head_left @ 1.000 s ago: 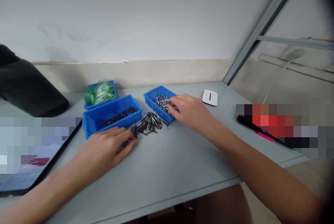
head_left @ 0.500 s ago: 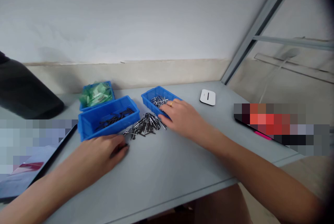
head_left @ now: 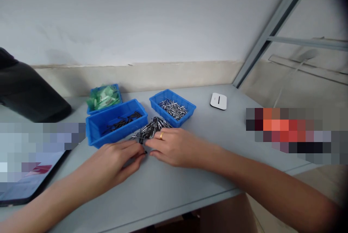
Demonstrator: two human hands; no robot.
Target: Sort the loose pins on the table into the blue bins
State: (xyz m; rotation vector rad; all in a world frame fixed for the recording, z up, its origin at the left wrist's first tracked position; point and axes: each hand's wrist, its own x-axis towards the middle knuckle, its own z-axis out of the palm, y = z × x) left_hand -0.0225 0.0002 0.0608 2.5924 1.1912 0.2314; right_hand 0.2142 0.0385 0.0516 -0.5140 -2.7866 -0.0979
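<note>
A mixed pile of dark screws and silver nail-like pins (head_left: 155,126) lies on the table between the blue bins. At the pile's near left edge my left hand (head_left: 121,158) is closed in a pinch, a dark screw end (head_left: 146,152) showing at its fingertips. My right hand (head_left: 176,148), a ring on one finger, reaches over the pile's near side with thumb and forefinger apart; its fingertips are at the pile. Dark screws (head_left: 123,123) lie in the left blue bin (head_left: 95,131). Silver pins (head_left: 174,109) fill the right blue bin (head_left: 187,117).
A small blue bin holding green plastic packets (head_left: 104,98) stands behind the left bin. A black bottle (head_left: 35,91) leans in at the left, above a tablet (head_left: 35,182). A white square device (head_left: 218,101) sits at the back right. A wall (head_left: 163,75) bounds the table.
My right hand has come away from the right bin, moving down and left to the pile beside my left hand. My left hand has shifted slightly right.
</note>
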